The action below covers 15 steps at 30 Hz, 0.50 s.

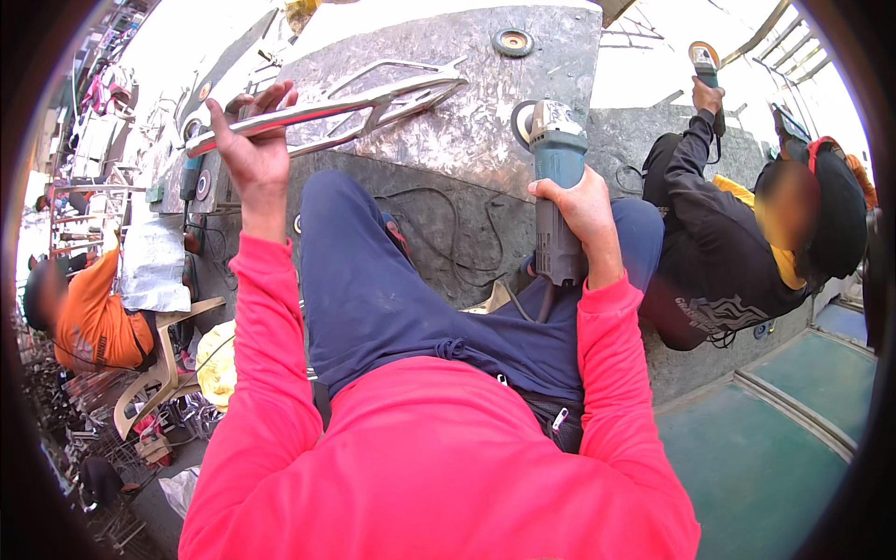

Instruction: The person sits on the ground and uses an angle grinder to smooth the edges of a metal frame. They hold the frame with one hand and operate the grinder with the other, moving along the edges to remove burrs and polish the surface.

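Note:
Across the palm of my left hand (pixel 257 154) lies a shiny metal frame (pixel 381 105) of welded tubes, with a red reflection along its near bar. The thumb is on one side of that bar and the loosely curled fingers are on the other. The frame's far end reaches over the worn metal-topped table (pixel 439 47). In my right hand (pixel 586 215) is a teal and grey angle grinder (pixel 560 159), head up and cord end down by my thigh. My fingers wrap round its body. The face of its disc is hidden.
A round grinding disc (pixel 512 42) lies on the table. At my right a person in black (pixel 719 224) lifts another angle grinder (pixel 705 63). A person in orange (pixel 98 313) sits at far left near a plastic chair (pixel 168 364). A black cord (pixel 453 219) loops below the table.

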Each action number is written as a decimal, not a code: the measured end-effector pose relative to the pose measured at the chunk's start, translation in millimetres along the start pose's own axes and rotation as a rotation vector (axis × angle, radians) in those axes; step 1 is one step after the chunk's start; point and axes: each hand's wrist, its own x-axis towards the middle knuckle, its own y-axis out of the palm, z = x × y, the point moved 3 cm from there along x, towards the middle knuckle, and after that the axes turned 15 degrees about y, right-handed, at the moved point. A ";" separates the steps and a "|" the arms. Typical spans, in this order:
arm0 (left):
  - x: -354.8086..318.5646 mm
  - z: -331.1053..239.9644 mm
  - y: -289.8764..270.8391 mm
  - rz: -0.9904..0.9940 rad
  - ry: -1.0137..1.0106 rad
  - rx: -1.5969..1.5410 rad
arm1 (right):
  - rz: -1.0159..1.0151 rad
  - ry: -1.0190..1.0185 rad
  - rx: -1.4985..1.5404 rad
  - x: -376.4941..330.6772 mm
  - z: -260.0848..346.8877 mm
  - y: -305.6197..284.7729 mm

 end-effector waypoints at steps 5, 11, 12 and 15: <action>18.7 2.7 18.1 -0.011 -0.039 -0.037 | 0.003 -0.073 0.018 -1.1 -0.4 1.3; 3.3 -1.3 33.7 0.127 -0.018 0.115 | 0.048 -0.071 0.037 -3.4 0.2 3.4; 2.8 -0.9 36.1 0.140 -0.032 0.137 | 0.060 -0.068 0.039 -4.1 0.7 4.7; 7.4 0.7 43.8 0.243 -0.089 0.151 | 0.074 -0.076 0.020 -5.5 3.7 8.2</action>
